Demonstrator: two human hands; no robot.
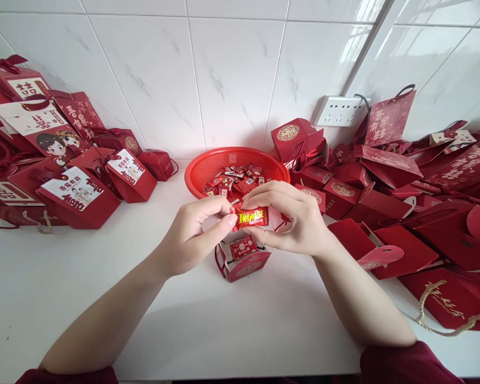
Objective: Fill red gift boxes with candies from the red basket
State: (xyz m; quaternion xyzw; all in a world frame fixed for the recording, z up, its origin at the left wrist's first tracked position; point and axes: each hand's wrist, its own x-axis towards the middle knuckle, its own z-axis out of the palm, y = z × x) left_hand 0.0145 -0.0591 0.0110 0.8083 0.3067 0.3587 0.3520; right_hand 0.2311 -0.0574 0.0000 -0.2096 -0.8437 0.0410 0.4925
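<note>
Between both hands is a small red wrapped candy (pixel 251 217) with yellow lettering facing me. My left hand (pixel 198 230) pinches its left end between thumb and fingers. My right hand (pixel 294 217) grips its right side, with fingertips along the top and the thumb below. Just under the candy stands a small red gift box (pixel 248 268), its top open and a red patterned packet (pixel 244 248) showing inside. Behind the hands sits a red plastic basket (pixel 196 165) holding many wrapped sweets (pixel 246 184); its front rim is partly hidden by my fingers.
Red gift boxes (pixel 130 176) are stacked on the left of the white table (pixel 144 298). A larger heap of red boxes (pixel 344 194) spreads over the right side. A power strip (pixel 340 110) rests against the tiled wall (pixel 236 80).
</note>
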